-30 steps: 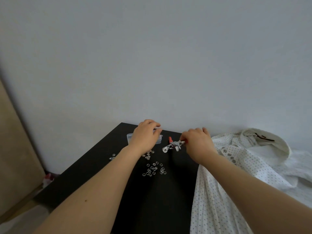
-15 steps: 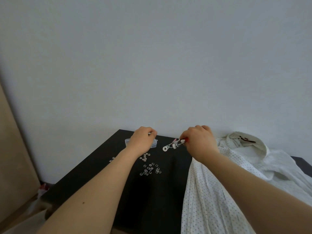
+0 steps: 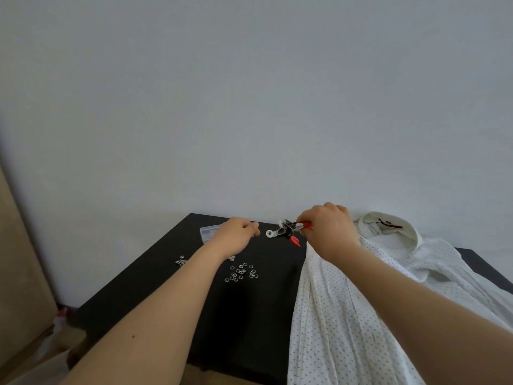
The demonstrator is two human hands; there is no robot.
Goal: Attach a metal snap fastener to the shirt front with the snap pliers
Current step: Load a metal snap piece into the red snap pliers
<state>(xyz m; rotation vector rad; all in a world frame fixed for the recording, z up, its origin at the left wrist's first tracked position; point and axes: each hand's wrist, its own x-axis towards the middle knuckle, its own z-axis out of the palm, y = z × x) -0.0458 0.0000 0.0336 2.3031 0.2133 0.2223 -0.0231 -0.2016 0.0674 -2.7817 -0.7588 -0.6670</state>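
A white dotted shirt lies spread over the right half of a black table, collar toward the wall. My right hand holds the snap pliers by a red handle, lifted above the table with their metal jaws open and pointing left. My left hand hovers just left of the jaws, fingers curled with the tips pinched together; whether they hold a snap part is too small to tell. Several loose metal snap parts lie scattered on the table below my left wrist.
A clear plastic box sits at the table's back edge, partly behind my left hand. A few more snap parts lie further left. A grey wall rises right behind the table. A beige panel stands at the far left.
My right hand has raised the pliers off the table and their handles have spread apart. My left hand has moved right from the plastic box toward the jaws.
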